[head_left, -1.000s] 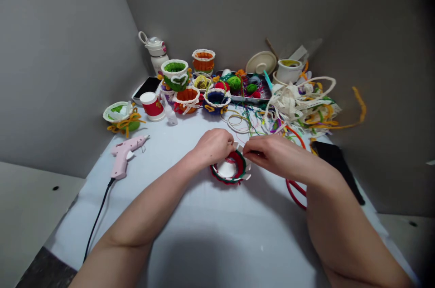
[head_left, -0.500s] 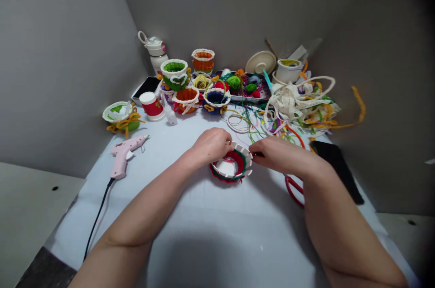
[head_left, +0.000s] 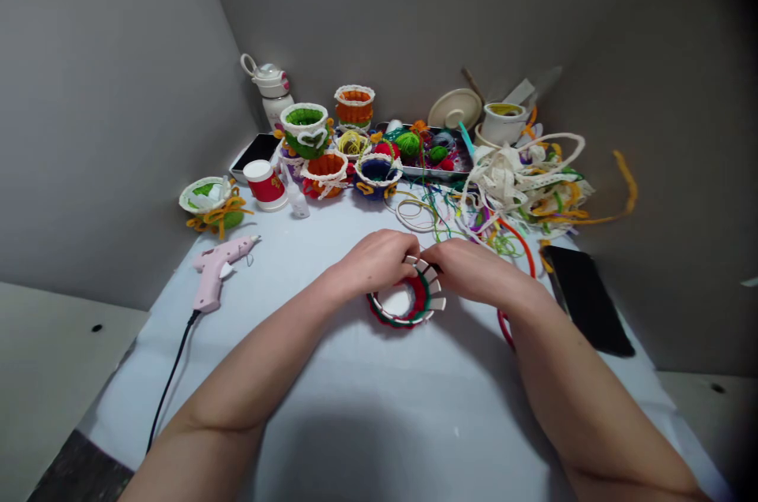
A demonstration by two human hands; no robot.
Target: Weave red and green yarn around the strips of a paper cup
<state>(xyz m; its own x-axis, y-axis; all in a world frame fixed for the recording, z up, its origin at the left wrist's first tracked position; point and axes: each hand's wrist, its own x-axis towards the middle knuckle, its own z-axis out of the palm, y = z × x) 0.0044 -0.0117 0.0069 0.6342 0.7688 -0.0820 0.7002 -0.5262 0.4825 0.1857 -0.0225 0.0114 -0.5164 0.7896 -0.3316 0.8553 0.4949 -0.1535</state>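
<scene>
A paper cup with its wall cut into strips (head_left: 437, 303) stands in front of me, red and green yarn woven round it. My left hand (head_left: 388, 257) grips the cup's far left rim, thumb inside and fingers outside. At the far right rim, my right hand (head_left: 453, 264) is closed with the fingertips bent in against the strips. What it pinches is hidden behind the hand. Red-handled scissors (head_left: 505, 327) lie partly under my right forearm.
A pink glue gun (head_left: 216, 269) with a black cord lies left. Several yarn-woven cups (head_left: 325, 169), a glue bottle (head_left: 297, 198) and a yarn tray (head_left: 429, 172) stand at the back. Tangled ribbons (head_left: 515, 178) and a black phone (head_left: 586, 301) are on the right.
My right hand has moved left and closer to my left hand. The cup has turned and tilted slightly, and my left thumb now reaches inside its rim.
</scene>
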